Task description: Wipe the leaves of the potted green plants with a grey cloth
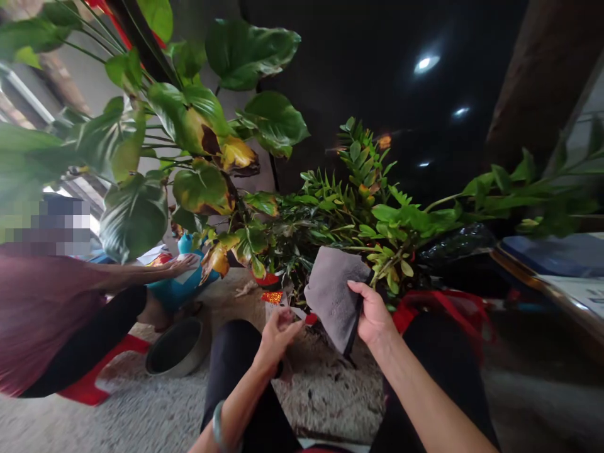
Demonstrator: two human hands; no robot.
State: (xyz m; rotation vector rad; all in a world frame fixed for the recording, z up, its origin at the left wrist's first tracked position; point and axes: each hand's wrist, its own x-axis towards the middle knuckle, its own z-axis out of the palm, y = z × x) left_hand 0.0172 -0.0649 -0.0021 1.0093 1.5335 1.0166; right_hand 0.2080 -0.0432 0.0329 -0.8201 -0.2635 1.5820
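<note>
Cloth, grey and soft-looking, hangs to the right of the basin, well apart from it, one corner pointing down. I can see the right hand clamped on its edge, thumb across the front. The left hand is on the basin's side of the cloth, apart from it, fingers loosely curled; from here I can't tell whether they pinch anything. A sparkly red piece shows to the right of the basin, just past those fingers. Farther right of the basin stands a red basket. Behind the basin rises a big plant, some leaves browned. Left of the basin another person sits on a red stool, one arm stretched over a blue thing behind the basin.
</note>
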